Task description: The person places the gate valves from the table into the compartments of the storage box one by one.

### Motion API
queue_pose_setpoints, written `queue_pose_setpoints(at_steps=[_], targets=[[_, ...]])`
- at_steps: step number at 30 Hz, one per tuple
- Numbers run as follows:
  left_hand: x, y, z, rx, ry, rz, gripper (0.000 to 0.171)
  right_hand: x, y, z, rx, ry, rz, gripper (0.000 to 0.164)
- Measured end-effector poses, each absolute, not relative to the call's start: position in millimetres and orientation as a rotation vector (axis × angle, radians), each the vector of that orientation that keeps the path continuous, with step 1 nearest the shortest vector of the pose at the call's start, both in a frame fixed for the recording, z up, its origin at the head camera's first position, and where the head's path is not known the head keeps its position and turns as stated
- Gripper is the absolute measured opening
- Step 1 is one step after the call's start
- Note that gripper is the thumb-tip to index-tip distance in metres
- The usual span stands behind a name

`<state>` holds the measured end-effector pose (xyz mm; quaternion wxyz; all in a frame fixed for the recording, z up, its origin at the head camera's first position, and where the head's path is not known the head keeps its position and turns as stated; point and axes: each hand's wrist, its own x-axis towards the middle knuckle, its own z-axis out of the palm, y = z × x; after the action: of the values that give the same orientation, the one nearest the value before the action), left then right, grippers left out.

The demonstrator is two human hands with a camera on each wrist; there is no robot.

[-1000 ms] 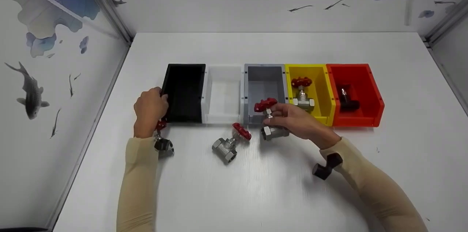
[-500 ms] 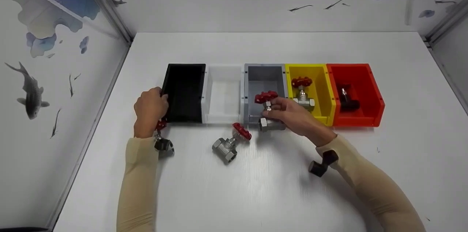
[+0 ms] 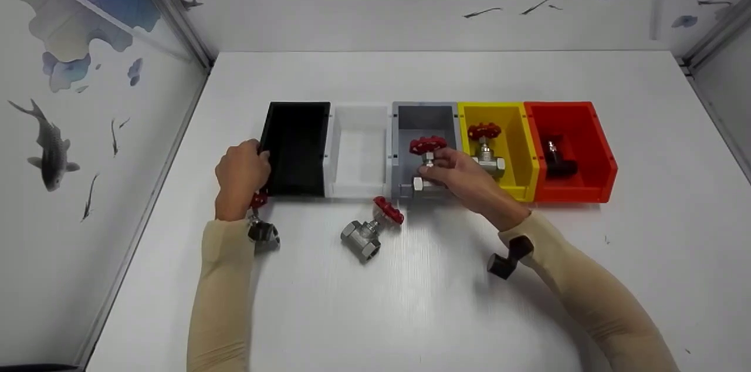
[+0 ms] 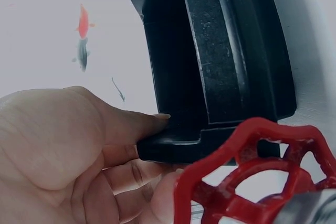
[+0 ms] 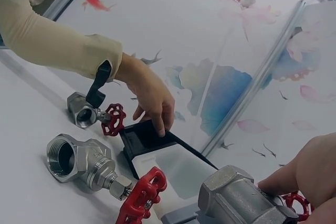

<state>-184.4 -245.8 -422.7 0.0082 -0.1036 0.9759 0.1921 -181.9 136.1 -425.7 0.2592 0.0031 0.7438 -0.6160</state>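
My left hand (image 3: 242, 169) grips the left wall of the black bin (image 3: 296, 146); the left wrist view shows its thumb (image 4: 142, 124) on the inner side and its fingers beneath the edge. Close by that wrist, a valve with a red handwheel (image 4: 252, 135) lies on the table. My right hand (image 3: 463, 178) pinches a second metal valve (image 5: 241, 198) below its red handwheel (image 3: 428, 145). That valve is over the front of the grey bin (image 3: 422, 118), wheel upward; whether it touches the bin cannot be told. Another red-wheeled valve (image 3: 362, 237) lies tilted before the white bin (image 3: 361, 149).
To the right, the yellow bin (image 3: 517, 192) holds a red-wheeled valve (image 3: 486, 152). At the row's end, the red bin (image 3: 589, 131) contains a dark fitting with a metal tip (image 3: 560, 168). Printed panels (image 3: 352, 14) enclose the white table (image 3: 364, 325) at the back and sides.
My right hand has carried its valve away from me, from the grey bin's front edge to over the bin. The left hand has stayed on the black bin.
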Motion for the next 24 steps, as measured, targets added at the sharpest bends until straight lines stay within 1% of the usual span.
queue_pose_setpoints(at_steps=[8, 15, 24], targets=[[-185, -247, -423, -0.312, 3.072, 0.6, 0.033, -189, 129, -426, 0.039, 1.998, -1.743, 0.051], [-184, -246, -423, -0.321, 3.069, 0.597, 0.033, -194, 125, -425, 0.098, 2.028, -1.719, 0.057], [-184, -246, -423, -0.335, 3.061, 0.61, 0.033, -197, 120, -425, 0.154, 2.032, -1.757, 0.056]])
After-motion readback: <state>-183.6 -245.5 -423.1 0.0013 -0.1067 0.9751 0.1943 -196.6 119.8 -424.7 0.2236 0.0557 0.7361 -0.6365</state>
